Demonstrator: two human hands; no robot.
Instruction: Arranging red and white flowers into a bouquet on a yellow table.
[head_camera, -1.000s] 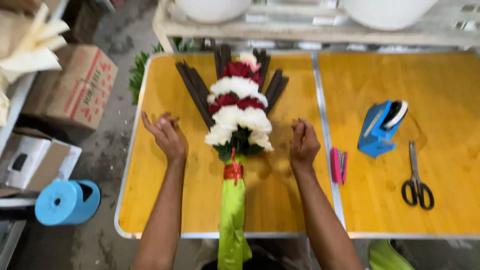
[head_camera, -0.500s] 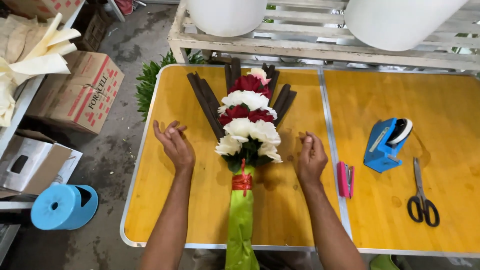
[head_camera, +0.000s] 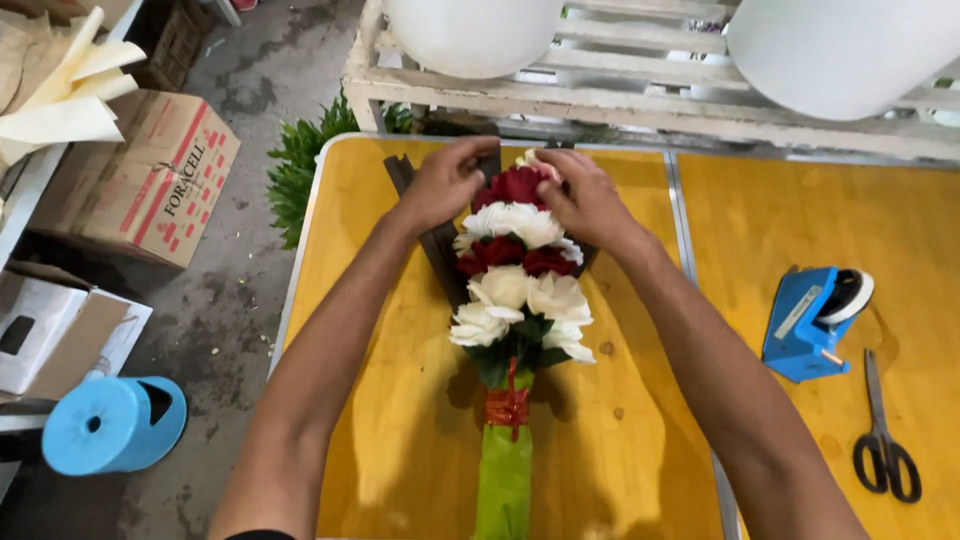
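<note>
Lying lengthwise on the yellow table (head_camera: 380, 400), the bouquet (head_camera: 515, 290) of white and dark red flowers points away. At its far end the left hand (head_camera: 445, 185) and right hand (head_camera: 585, 200) pinch the top blooms with curled fingers. A blue tape dispenser (head_camera: 810, 320) and black scissors (head_camera: 882, 440) sit well apart to the right.

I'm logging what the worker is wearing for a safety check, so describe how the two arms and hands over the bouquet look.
Both forearms are bare, with no long sleeves in view. The left hand and right hand wear no gloves, and no watch, ring or wristband shows. At the bottom edge, by the left upper arm, a sliver of dark fabric shows, possibly a short sleeve.
</note>
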